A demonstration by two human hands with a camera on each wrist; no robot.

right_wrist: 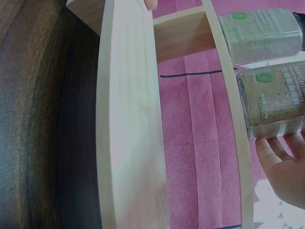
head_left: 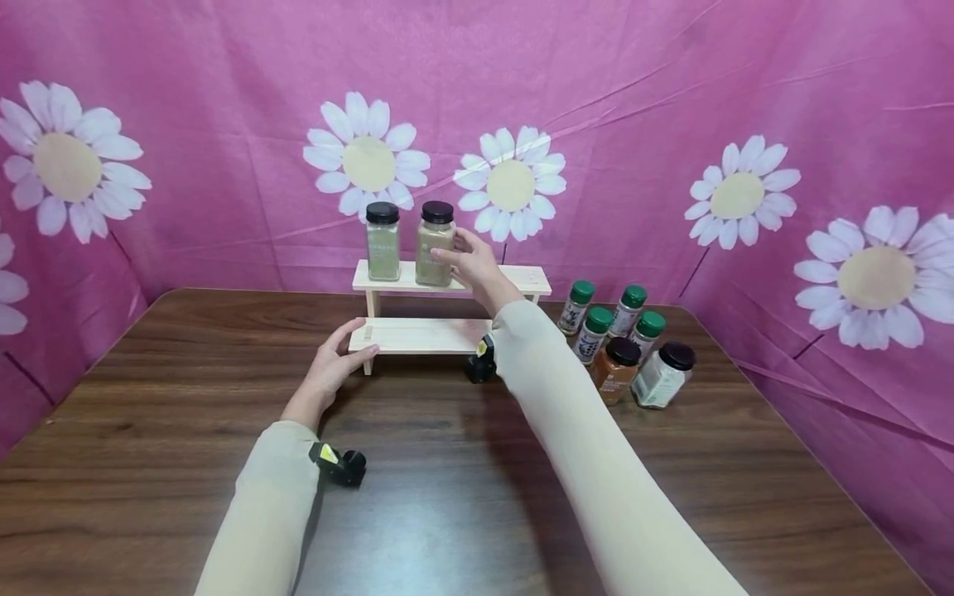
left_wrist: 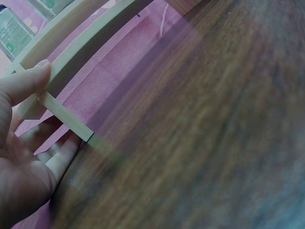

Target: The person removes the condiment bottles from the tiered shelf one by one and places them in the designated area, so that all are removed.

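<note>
A two-tier wooden rack [head_left: 425, 334] stands at the back of the table. My left hand [head_left: 331, 366] grips the left end of its lower shelf; in the left wrist view the thumb lies on the shelf edge, with fingers beside the leg [left_wrist: 69, 118]. On the upper shelf is a square clear spice jar [head_left: 431, 240] with a black lid and brownish-green contents. My right hand [head_left: 479, 266] holds this jar from its right side, thumb across the front. Left of it, a similar jar [head_left: 383, 250] with greener contents stands upright, a small gap between them.
Right of the rack stand several small green-capped shakers [head_left: 591, 335], a black-lidded jar of orange-brown spice [head_left: 614, 381] and a black-lidded jar with pale contents [head_left: 660, 379]. Behind the wooden table [head_left: 417, 513] hangs a pink cloth [head_left: 596, 83] with white daisies.
</note>
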